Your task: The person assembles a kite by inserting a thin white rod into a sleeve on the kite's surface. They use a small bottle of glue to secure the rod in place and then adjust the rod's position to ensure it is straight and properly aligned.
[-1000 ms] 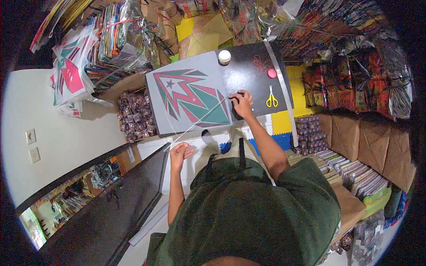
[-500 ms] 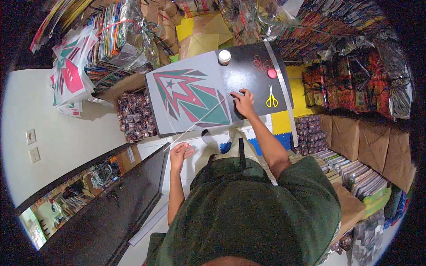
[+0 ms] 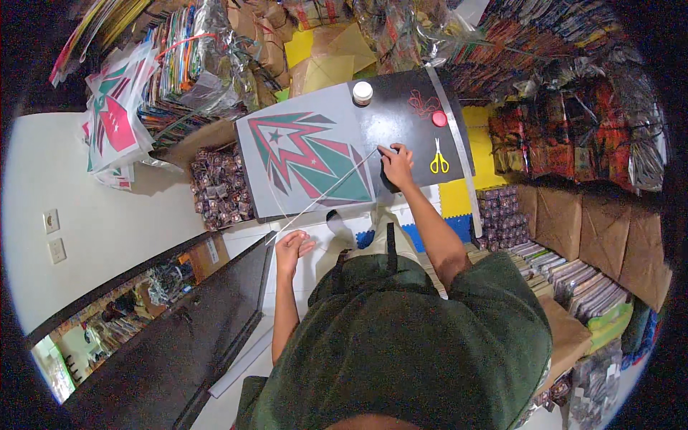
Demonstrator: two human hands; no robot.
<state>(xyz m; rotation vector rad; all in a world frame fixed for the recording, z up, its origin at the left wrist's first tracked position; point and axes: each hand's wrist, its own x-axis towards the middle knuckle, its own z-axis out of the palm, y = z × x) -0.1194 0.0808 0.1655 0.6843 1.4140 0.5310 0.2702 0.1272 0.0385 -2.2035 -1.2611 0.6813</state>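
A thin, pale stick slants across the front of a printed kite-like sheet, which is grey-white with green and red angular shapes and a star. My right hand pinches its upper end above the dark board. The lower end is in the fingers of my left hand, off the board's near edge. A fine curved line shows over the sheet's left part, too thin to identify. Right of my right hand lie yellow-handled scissors. Farther back stand a white jar and a round red lid.
Tangled red thread lies beside the lid. A metal ruler-like strip runs down the board's right side. Small wrapped packs fill a box at the left. Bundled sheets pile up behind. A dark panel stands at lower left.
My right hand has shifted slightly right and its end of the stick has gone with it. My left hand stays nearly in place.
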